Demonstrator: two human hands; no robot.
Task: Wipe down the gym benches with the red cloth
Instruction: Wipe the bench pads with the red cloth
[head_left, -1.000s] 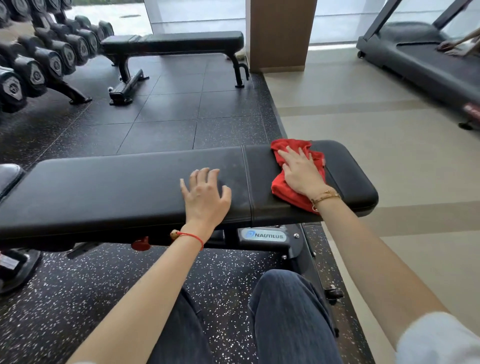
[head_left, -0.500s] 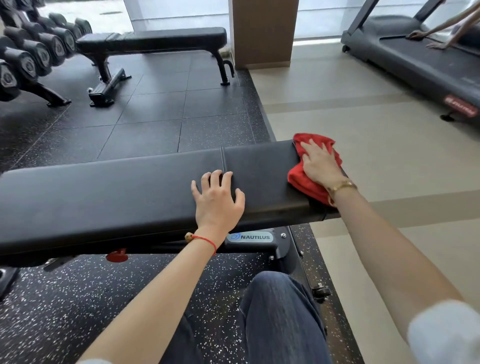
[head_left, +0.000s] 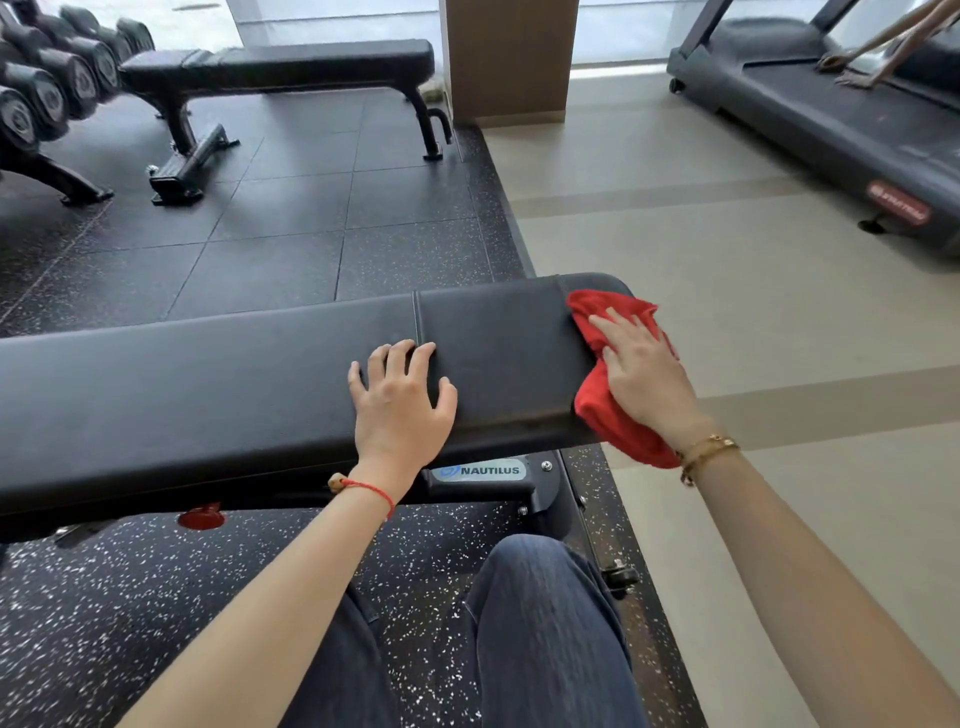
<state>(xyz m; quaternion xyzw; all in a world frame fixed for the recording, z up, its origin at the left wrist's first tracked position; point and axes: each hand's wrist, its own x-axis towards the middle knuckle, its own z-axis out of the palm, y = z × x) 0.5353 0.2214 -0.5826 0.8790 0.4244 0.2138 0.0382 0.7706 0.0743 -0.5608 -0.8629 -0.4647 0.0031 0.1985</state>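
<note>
The right hand (head_left: 641, 374) is pressing flat, fingers straight, on the red cloth (head_left: 610, 410), which is lying over the right end of the near bench (head_left: 208, 395) at mid-frame. The left hand (head_left: 400, 405) is resting open, fingers spread, on the bench's top. A second bench (head_left: 291, 65) is standing at upper left.

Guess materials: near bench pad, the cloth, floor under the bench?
Near bench pad: looks like black vinyl or leatherette over padding; smooth low sheen, stitched seam, rounded edges.
Red cloth: soft woven fabric, possibly microfibre; matte, bunches and folds under the right hand.
Floor under the bench: likely rubber gym matting; black, matte, white speckles.
</note>
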